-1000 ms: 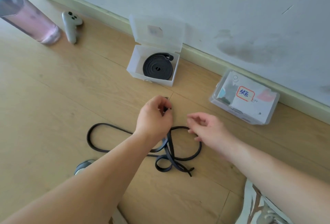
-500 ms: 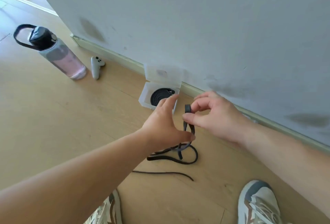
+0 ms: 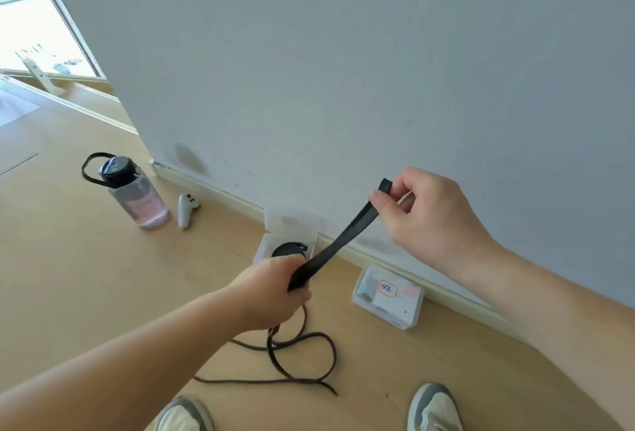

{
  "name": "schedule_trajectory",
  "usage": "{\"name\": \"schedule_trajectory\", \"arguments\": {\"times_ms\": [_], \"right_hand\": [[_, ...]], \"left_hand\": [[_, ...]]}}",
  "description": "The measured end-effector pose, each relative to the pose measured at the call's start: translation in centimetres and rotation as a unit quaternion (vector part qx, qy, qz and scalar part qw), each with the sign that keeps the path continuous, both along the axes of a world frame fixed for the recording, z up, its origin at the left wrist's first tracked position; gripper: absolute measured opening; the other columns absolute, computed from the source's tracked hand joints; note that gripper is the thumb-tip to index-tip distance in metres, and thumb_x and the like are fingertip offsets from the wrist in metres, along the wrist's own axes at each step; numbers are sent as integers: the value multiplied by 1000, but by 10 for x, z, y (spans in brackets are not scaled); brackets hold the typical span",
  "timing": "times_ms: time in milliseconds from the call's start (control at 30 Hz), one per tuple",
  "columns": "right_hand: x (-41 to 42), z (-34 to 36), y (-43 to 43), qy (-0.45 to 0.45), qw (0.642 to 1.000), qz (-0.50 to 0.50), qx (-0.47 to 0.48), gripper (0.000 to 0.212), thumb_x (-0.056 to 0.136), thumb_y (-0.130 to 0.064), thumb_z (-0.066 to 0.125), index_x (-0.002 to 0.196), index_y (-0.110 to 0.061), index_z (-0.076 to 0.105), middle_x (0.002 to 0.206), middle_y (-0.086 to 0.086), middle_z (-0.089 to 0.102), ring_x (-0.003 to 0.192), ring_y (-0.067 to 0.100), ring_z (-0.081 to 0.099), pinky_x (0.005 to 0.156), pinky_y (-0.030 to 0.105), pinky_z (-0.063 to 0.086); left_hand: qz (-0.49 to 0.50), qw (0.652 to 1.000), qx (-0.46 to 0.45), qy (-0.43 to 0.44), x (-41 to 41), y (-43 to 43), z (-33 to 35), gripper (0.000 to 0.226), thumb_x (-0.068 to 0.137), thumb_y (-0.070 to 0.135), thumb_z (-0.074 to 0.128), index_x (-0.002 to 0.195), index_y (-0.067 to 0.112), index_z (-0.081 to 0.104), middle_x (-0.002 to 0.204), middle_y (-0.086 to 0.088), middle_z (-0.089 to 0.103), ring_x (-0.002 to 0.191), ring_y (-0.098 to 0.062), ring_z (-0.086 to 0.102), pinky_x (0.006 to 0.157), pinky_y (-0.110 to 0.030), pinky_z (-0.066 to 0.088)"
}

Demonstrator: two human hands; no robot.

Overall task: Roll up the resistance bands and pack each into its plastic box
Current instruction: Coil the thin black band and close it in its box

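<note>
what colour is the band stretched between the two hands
Black band, best seen in head view.

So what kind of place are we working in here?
Likely a room in a home: wood floor, plain wall with skirting board, a water bottle and a controller on the floor.

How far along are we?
Done: one rolled band sits in the open box. In hand: right hand pinches one end of the loose band, left hand grips it lower; the rest trails on the floor. Left: roll it, pack it, likely into the labelled box.

Rolled band (image 3: 288,249) in box (image 3: 261,252)
</note>
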State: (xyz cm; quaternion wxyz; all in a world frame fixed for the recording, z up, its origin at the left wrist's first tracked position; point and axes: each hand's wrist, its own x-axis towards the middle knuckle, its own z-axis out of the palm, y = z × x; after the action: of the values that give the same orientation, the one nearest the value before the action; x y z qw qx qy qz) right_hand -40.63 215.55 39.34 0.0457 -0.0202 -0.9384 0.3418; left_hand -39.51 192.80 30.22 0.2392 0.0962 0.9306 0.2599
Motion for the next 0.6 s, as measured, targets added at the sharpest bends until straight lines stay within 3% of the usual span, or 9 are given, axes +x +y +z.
{"name": "schedule_trajectory", "arguments": {"times_ms": [67,133,200,267,367,433,500,600], "right_hand": [[5,10,13,-37,993,-22,108,37,95,-46,62,72,-19,56,67,-5,62,62,19,59,55,30,43],[11,21,25,-87,985,-39,146,36,95,-48,61,73,-20,56,70,-7,62,67,19,60,59,31,46],[18,30,25,-98,990,-14,95,23,94,-44,65,82,-25,62,85,-9,67,81,15,66,75,35,55],[32,43,11,-111,993,40,-13,12,95,-33,66,107,-32,65,110,-14,67,101,5,66,94,32,55],[52,57,-15,-163,971,141,-102,42,99,-19,59,134,-41,57,131,-19,65,124,-3,59,104,27,49],[61,57,-21,-142,972,155,-104,41,101,-22,58,136,-43,56,127,-21,66,121,-3,60,95,22,50],[65,56,-21,-108,981,133,-90,33,102,-30,62,132,-43,61,115,-20,70,108,-6,64,92,19,51],[69,43,-18,-88,981,127,-117,17,99,-30,66,111,-41,72,101,-23,75,93,-4,71,85,19,55]], "left_hand": [[5,998,4,60,10,-3,30,14,103,37,52,91,32,46,79,6,60,75,-24,61,68,-39,52],[-6,995,37,97,21,1,63,11,105,37,50,101,28,46,83,4,61,76,-22,61,70,-40,52],[-19,990,71,122,32,10,92,12,103,36,52,106,27,45,87,6,62,77,-18,59,71,-37,51],[-14,984,112,140,40,21,110,14,101,33,55,109,27,46,89,8,62,78,-15,58,69,-33,50],[9,968,180,172,50,35,119,21,93,20,63,108,30,51,85,14,64,76,-8,59,65,-24,48],[78,948,272,147,55,38,119,29,88,11,66,104,34,59,85,18,70,75,-4,65,62,-17,49],[141,923,333,134,57,36,117,36,85,7,70,106,34,60,86,9,73,73,-7,67,64,-19,54],[140,919,342,136,54,31,113,49,85,5,72,119,36,54,83,4,70,67,-5,62,61,-16,50]]}}
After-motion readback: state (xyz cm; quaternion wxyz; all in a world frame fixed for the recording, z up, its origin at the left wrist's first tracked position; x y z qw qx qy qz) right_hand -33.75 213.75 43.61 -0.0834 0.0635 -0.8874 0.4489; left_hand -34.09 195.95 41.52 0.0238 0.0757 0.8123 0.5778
